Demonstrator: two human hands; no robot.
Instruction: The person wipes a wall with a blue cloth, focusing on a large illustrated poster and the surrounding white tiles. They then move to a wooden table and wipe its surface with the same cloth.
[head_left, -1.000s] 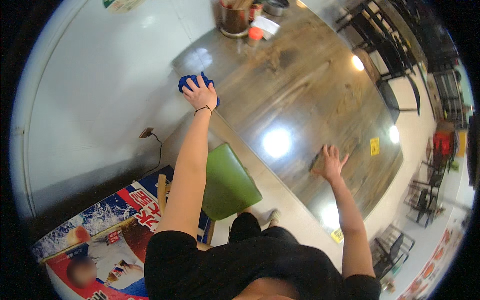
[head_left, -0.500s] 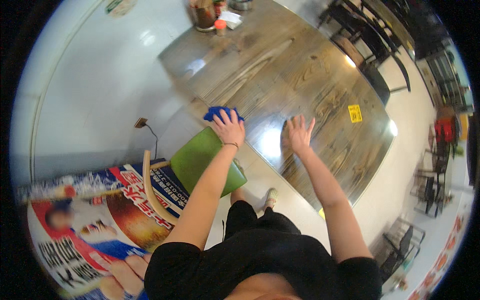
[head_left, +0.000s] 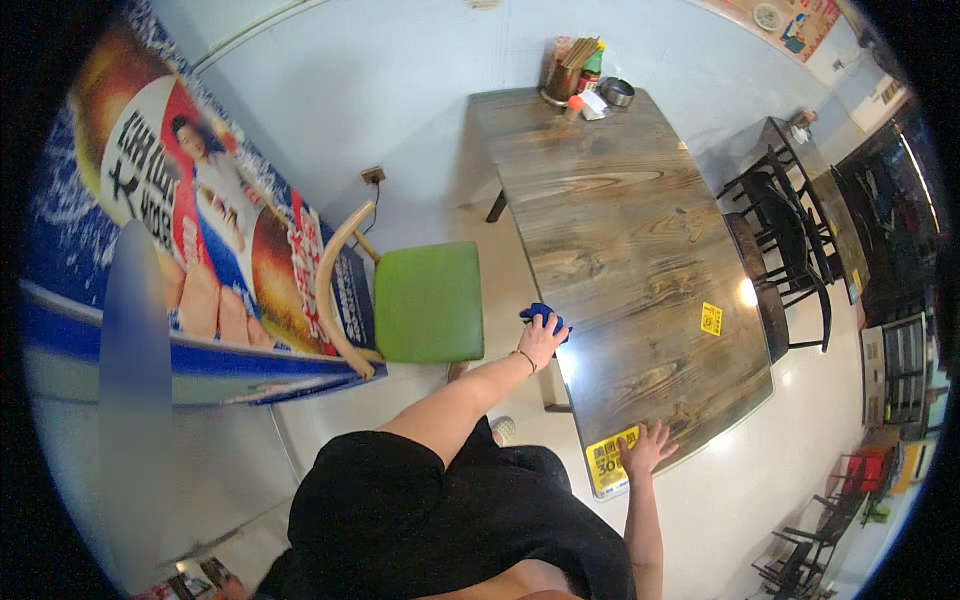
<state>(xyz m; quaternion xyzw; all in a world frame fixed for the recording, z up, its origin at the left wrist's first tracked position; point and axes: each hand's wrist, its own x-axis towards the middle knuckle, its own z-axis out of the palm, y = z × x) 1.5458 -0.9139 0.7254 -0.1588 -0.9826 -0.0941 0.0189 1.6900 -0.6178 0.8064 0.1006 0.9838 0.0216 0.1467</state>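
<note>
My left hand (head_left: 543, 342), with a thin band at its wrist, has its fingers closed over a crumpled blue cloth (head_left: 540, 312). Hand and cloth are at the left edge of a wood-grain table (head_left: 630, 260). Near the table's close corner, my right hand (head_left: 648, 450) lies with its fingers spread over the surface. Its thumb side overlaps the edge of a large yellow sticker (head_left: 608, 468). Nothing shows in that hand. Farther up the tabletop there is a small yellow square sticker (head_left: 711, 319).
At the table's far end stand a chopstick holder (head_left: 566, 80), a green-capped bottle (head_left: 592, 68), a red-topped shaker (head_left: 574, 107) and a metal bowl (head_left: 618, 92). A green-seated chair (head_left: 430, 302) is left of the table. Dark chairs (head_left: 780, 225) line the right.
The view has swung round, bringing the whole table into sight. My right hand has moved to the table's near end, beside the large sticker. My left hand still holds the cloth at the left edge.
</note>
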